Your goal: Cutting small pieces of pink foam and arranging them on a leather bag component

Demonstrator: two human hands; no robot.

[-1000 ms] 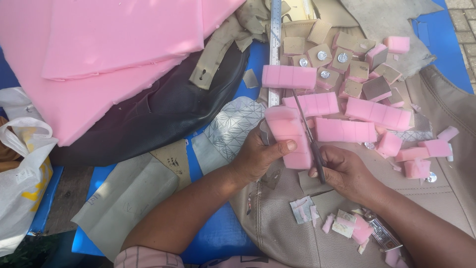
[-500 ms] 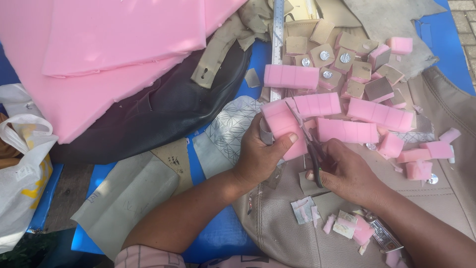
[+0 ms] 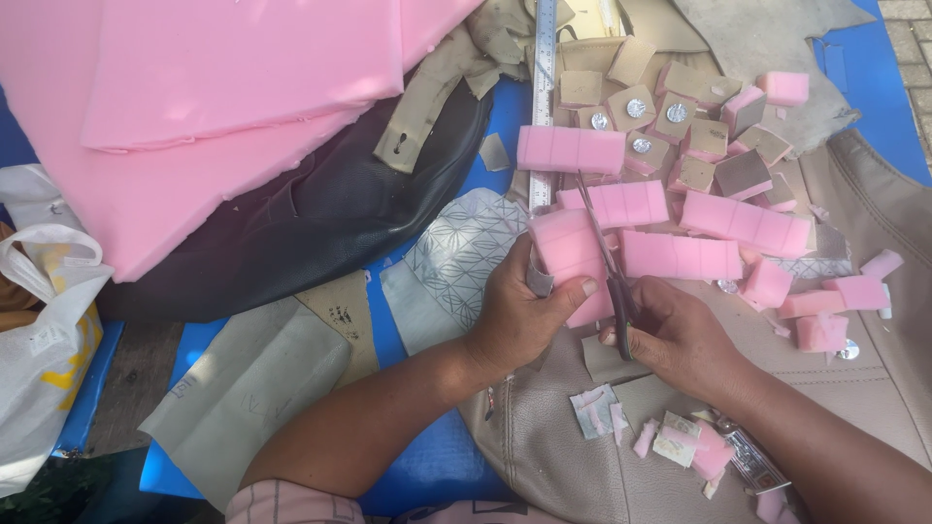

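Note:
My left hand [image 3: 519,315] grips a pink foam strip [image 3: 568,254], thumb across its lower part. My right hand [image 3: 675,340] holds dark scissors [image 3: 604,254] whose blades run up along the right edge of that strip. Several more pink foam strips [image 3: 680,257] lie just beyond on the beige leather [image 3: 874,369], one of them [image 3: 571,148] beside a metal ruler [image 3: 543,97]. Small pink foam cubes [image 3: 820,332] are scattered to the right.
Large pink foam sheets [image 3: 223,87] cover the upper left over a black leather piece [image 3: 320,233]. Tan squares with metal studs [image 3: 670,116] pile at the top. A white plastic bag [image 3: 44,340] sits at left. Foam scraps [image 3: 680,442] lie near my right wrist, on blue tarp [image 3: 437,456].
My left hand has turned the foam strip slightly and straightened it again; the scissors have shifted from below the strip to lie along its right edge.

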